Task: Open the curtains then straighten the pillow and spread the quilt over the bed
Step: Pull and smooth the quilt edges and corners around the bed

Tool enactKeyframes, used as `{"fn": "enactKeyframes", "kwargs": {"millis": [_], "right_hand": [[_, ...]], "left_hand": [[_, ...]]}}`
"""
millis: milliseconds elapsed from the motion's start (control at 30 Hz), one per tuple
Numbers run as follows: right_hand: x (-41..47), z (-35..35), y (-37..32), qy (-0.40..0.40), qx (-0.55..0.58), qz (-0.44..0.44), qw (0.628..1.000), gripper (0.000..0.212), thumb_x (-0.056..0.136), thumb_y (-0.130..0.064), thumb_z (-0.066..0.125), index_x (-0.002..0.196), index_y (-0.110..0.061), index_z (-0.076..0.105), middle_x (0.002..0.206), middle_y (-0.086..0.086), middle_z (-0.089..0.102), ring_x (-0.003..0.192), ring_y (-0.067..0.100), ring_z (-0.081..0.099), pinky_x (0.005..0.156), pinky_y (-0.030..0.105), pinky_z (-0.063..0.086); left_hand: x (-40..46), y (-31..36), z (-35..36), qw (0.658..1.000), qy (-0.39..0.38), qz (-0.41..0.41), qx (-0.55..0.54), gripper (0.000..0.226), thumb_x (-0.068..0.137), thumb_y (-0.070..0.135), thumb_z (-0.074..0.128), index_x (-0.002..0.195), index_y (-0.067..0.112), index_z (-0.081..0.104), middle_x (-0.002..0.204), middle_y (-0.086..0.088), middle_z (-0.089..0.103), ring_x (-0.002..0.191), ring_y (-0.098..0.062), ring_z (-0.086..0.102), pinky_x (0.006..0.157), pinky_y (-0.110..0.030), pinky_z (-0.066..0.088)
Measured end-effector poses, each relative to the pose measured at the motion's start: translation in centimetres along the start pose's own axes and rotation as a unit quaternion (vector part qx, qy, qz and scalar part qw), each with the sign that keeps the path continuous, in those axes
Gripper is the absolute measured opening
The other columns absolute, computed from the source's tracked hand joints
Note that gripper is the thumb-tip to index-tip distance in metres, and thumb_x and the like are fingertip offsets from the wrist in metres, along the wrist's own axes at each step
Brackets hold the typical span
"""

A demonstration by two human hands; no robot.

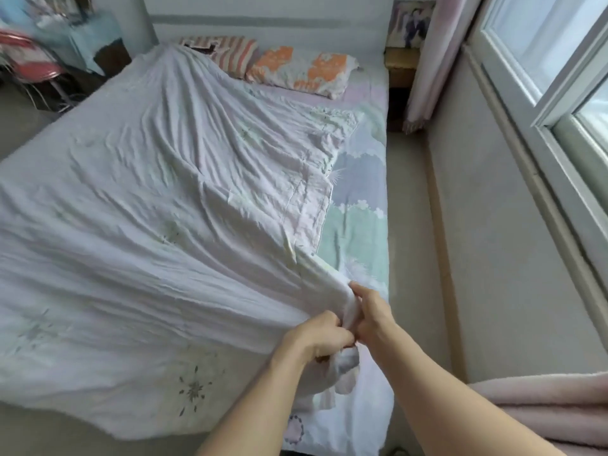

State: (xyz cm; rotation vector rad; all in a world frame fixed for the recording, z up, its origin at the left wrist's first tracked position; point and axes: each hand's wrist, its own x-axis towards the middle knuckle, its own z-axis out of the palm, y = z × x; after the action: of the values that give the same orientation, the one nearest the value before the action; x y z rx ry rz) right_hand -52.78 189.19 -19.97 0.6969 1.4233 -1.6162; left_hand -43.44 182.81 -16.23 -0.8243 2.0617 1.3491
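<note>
at the near right corner of the bed [358, 232], the left hand [320, 334] and the right hand [371, 312] sit side by side, both with fingers curled tight around a bunched corner of the quilt [148, 192]. the gathered cloth runs up between the two hands and a short tail of it hangs below them. from that grip the quilt fans out in long creases across the bed toward the far left corner, covering most of the mattress; its right edge is folded back, leaving a strip of patterned sheet [362, 179] bare along the bed's right edge. a pink blanket [543, 409] lies at the near right, off the bed. at the far end, against the headboard [263, 21], an orange-and-white flowered pillow [302, 72] lies a little tilted, with a striped pillow [230, 52] just beside it, partly under the quilt's far edge. past the far right corner a pink curtain [434, 60] hangs gathered beside the window [543, 60].
</note>
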Motion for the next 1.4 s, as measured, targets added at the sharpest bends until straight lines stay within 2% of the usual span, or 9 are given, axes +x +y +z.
{"fn": "enactKeyframes", "kwargs": {"millis": [167, 267, 633, 900, 1033, 1133, 1233, 1300, 1400], "right_hand": [[-0.1, -1.5, -0.7, -0.034, -0.038, -0.013, 0.999, 0.015, 0.077, -0.003, 0.07, 0.089, -0.006, 0.062, 0.083, 0.016, 0.067, 0.072, 0.03, 0.063, 0.056, 0.036, 0.051], [0.2, -2.6, -0.9, -0.039, -0.06, -0.059, 0.996, 0.03, 0.079, 0.007, 0.062, 0.067, -0.015, 0.046, 0.066, 0.008, 0.049, 0.071, 0.027, 0.049, 0.054, 0.033, 0.04], [-2.8, -4.7, -2.0, -0.018, -0.179, -0.168, 0.969, 0.023, 0.086, 0.005, 0.05, 0.073, -0.014, 0.048, 0.067, 0.006, 0.056, 0.048, 0.02, 0.047, 0.03, 0.013, 0.032], [-3.0, -4.8, -3.3, -0.084, -0.236, -0.229, 0.941, 0.029, 0.083, 0.005, 0.051, 0.064, -0.016, 0.048, 0.068, 0.005, 0.052, 0.06, 0.018, 0.047, 0.056, 0.026, 0.041], [-3.0, -5.0, -3.7, -0.114, -0.27, -0.286, 0.912, 0.031, 0.08, 0.009, 0.046, 0.063, -0.016, 0.045, 0.063, 0.0, 0.042, 0.058, 0.014, 0.037, 0.046, 0.016, 0.034], [-3.5, -5.9, -4.0, -0.143, -0.368, -0.396, 0.829, 0.028, 0.072, 0.009, 0.04, 0.063, -0.017, 0.045, 0.059, -0.003, 0.042, 0.057, 0.014, 0.037, 0.05, 0.023, 0.033], [-4.5, -7.6, -3.5, -0.188, -0.528, -0.498, 0.661, 0.022, 0.073, 0.004, 0.042, 0.069, -0.017, 0.043, 0.057, -0.005, 0.044, 0.056, 0.019, 0.041, 0.052, 0.034, 0.034], [-5.2, -8.8, -2.7, -0.228, -0.573, -0.524, 0.588, 0.023, 0.079, 0.0, 0.042, 0.069, -0.02, 0.036, 0.059, -0.005, 0.043, 0.059, 0.026, 0.045, 0.055, 0.039, 0.035], [-4.7, -10.0, -2.5, -0.254, -0.599, -0.538, 0.536, 0.021, 0.081, -0.003, 0.036, 0.072, -0.022, 0.031, 0.061, -0.009, 0.037, 0.061, 0.028, 0.043, 0.057, 0.041, 0.036]], "left_hand": [[-0.3, 0.7, 2.1, 1.0, 0.026, -0.015, 0.007, 0.007, 0.075, 0.023, 0.055, 0.071, 0.017, 0.057, 0.065, -0.002, 0.055, 0.062, -0.021, 0.054, 0.055, -0.026, 0.039], [-0.3, 1.3, 3.7, 0.998, 0.051, -0.023, -0.01, 0.009, 0.079, 0.021, 0.055, 0.07, 0.021, 0.056, 0.067, 0.003, 0.057, 0.063, -0.015, 0.054, 0.054, -0.026, 0.038], [-1.4, 2.9, 6.6, 0.987, 0.138, -0.085, 0.001, 0.006, 0.079, 0.023, 0.056, 0.075, 0.02, 0.06, 0.081, 0.0, 0.064, 0.084, -0.022, 0.064, 0.064, -0.026, 0.044], [-1.2, 2.6, 7.3, 0.966, 0.223, -0.081, -0.102, 0.02, 0.077, 0.03, 0.058, 0.091, 0.019, 0.067, 0.091, 0.0, 0.07, 0.084, -0.016, 0.065, 0.068, -0.026, 0.048], [-1.2, 2.5, 7.3, 0.958, 0.241, -0.079, -0.134, 0.035, 0.075, 0.029, 0.057, 0.107, 0.017, 0.064, 0.107, -0.006, 0.069, 0.098, -0.022, 0.065, 0.072, -0.028, 0.047], [-1.6, 3.5, 7.1, 0.89, 0.388, -0.073, -0.23, 0.018, 0.075, 0.015, 0.049, 0.088, 0.019, 0.061, 0.091, 0.0, 0.067, 0.092, -0.024, 0.063, 0.073, -0.031, 0.048], [-1.2, 6.4, 6.6, 0.795, 0.538, -0.035, -0.279, 0.005, 0.082, 0.015, 0.051, 0.081, 0.018, 0.055, 0.082, 0.003, 0.06, 0.084, -0.025, 0.057, 0.071, -0.031, 0.044], [-0.2, 7.9, 5.8, 0.819, 0.509, -0.036, -0.264, 0.032, 0.081, 0.032, 0.062, 0.103, 0.011, 0.057, 0.107, -0.005, 0.058, 0.1, -0.027, 0.058, 0.084, -0.033, 0.047], [1.0, 7.6, 4.8, 0.885, 0.383, -0.146, -0.22, 0.087, 0.077, 0.037, 0.072, 0.142, 0.001, 0.027, 0.137, -0.016, 0.039, 0.124, -0.034, 0.048, 0.1, -0.035, 0.043]]}}
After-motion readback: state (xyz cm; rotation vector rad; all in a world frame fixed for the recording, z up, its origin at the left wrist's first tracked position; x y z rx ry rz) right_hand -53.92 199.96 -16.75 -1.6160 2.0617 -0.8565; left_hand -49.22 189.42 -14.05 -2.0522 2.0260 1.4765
